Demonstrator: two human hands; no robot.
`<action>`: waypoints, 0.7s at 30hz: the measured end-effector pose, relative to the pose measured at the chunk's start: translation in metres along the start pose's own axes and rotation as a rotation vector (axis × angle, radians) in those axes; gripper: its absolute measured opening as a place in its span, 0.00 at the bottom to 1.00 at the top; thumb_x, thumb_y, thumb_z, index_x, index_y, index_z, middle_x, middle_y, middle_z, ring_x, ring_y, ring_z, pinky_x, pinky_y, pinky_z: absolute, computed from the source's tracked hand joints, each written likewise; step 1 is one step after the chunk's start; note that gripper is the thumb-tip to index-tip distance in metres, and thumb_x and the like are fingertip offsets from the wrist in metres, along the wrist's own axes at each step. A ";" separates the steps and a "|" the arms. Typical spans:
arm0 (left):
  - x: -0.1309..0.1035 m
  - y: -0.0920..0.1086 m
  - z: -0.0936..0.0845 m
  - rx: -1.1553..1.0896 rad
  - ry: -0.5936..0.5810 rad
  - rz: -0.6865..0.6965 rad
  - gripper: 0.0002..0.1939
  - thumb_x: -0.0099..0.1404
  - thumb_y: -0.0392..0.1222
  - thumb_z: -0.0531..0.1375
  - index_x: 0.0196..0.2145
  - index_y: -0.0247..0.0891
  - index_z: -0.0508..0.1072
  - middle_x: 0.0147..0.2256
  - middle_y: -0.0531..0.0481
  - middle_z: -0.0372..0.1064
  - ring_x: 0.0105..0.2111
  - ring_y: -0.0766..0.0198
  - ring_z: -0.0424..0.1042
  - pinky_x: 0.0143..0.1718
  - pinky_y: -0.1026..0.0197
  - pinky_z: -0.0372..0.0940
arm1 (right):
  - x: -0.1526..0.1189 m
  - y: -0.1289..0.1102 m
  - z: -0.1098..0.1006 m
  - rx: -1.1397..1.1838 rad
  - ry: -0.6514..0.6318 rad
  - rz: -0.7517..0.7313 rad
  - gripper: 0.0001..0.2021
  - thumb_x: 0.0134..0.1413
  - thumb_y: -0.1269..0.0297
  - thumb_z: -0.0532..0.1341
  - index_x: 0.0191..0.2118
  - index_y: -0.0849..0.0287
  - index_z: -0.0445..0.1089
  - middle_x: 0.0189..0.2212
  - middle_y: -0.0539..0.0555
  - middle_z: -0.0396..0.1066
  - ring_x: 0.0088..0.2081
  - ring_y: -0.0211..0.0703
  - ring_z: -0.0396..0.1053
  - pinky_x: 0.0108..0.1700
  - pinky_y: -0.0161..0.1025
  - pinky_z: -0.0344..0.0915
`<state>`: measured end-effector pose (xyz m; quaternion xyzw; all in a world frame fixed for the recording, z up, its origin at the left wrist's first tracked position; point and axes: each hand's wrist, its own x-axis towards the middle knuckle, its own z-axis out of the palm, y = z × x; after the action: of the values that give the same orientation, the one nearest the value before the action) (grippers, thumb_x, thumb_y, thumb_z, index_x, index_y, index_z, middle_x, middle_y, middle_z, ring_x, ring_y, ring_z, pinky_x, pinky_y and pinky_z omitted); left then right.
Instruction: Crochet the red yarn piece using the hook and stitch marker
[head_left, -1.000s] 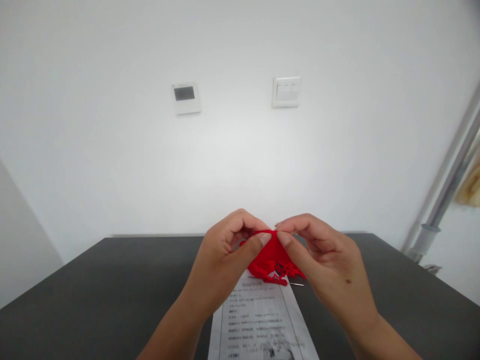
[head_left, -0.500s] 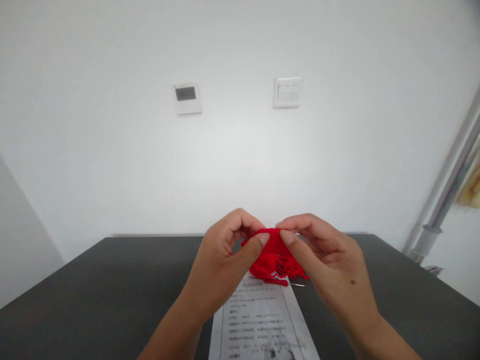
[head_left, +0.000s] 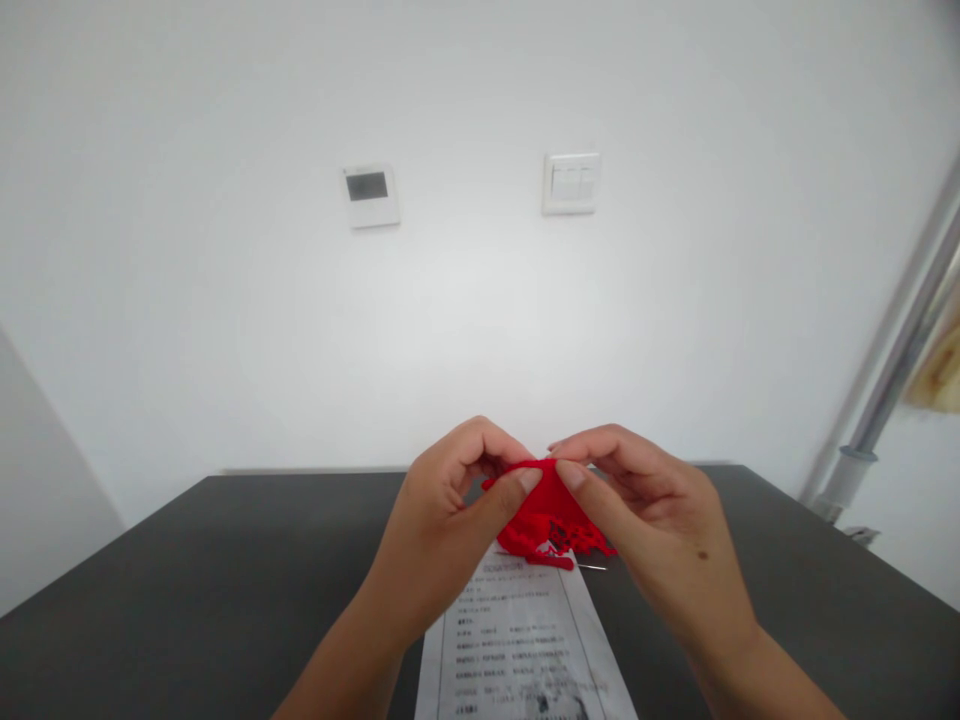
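Between my hands, just above the table, is a piece of red crochet work [head_left: 551, 492]. My left hand [head_left: 465, 490] pinches its upper edge between thumb and fingers. On the other side, my right hand [head_left: 637, 490] pinches the same edge, thumb tip close to the left thumb. Loose, lacy red yarn [head_left: 581, 537] hangs or lies below the piece. Under it lies a crochet hook [head_left: 551, 562] with a red handle and a thin metal shaft pointing right. A printed sheet of paper [head_left: 517, 640] runs beneath, its text too blurred to read.
The dark table [head_left: 262, 580] reaches back to a white wall. On the wall are a thermostat panel [head_left: 370, 196] and a switch plate [head_left: 571, 184]. A grey pipe [head_left: 892, 380] stands at the right, beyond the table's edge.
The view has shifted slightly. Both hands keep their pinch on the red crochet work, with the fingertips almost unmoved.
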<state>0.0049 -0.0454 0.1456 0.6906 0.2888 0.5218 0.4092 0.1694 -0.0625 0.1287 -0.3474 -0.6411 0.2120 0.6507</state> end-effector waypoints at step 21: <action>0.000 0.000 0.003 0.264 0.049 0.194 0.07 0.64 0.31 0.60 0.30 0.40 0.73 0.28 0.57 0.68 0.27 0.70 0.67 0.29 0.66 0.61 | 0.000 0.004 -0.002 0.013 -0.023 0.063 0.06 0.58 0.64 0.64 0.30 0.55 0.76 0.25 0.49 0.75 0.25 0.36 0.70 0.25 0.29 0.66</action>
<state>0.0072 -0.0466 0.1454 0.7501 0.2967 0.5330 0.2553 0.1724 -0.0602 0.1255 -0.3607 -0.6358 0.2404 0.6386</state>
